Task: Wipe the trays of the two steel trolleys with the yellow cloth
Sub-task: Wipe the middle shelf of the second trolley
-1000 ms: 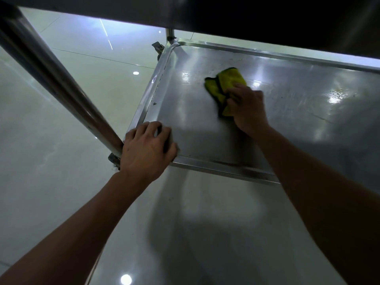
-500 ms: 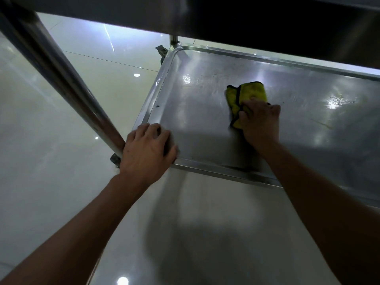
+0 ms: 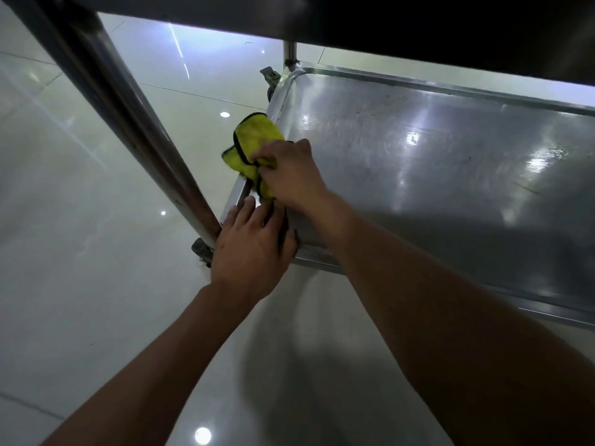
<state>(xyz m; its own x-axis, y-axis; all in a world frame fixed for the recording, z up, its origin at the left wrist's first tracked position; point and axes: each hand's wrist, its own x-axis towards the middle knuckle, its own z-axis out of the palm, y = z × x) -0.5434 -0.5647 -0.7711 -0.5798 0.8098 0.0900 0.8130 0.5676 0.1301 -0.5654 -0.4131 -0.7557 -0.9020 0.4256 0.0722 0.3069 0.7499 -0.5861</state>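
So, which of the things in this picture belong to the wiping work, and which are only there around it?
Part of the job:
- yellow cloth, gripped by the right hand at the tray's left rim
- lower steel tray
- left hand, resting on the tray's near corner

Only around it:
- trolley post
- caster wheel
- tiled floor
- shelf above

Pretty dim overall, with a greenish cast; the underside of the upper shelf (image 3: 418, 24) is basically black across the top. Ceiling lights glare as white streaks on the steel tray (image 3: 450, 175) and as small bright dots on the glossy floor (image 3: 80, 252) left of and below it, where the arms throw a soft dark shadow. The wide lens bends the trolley post (image 3: 128, 123) left of the tray, and everything looks slightly soft.
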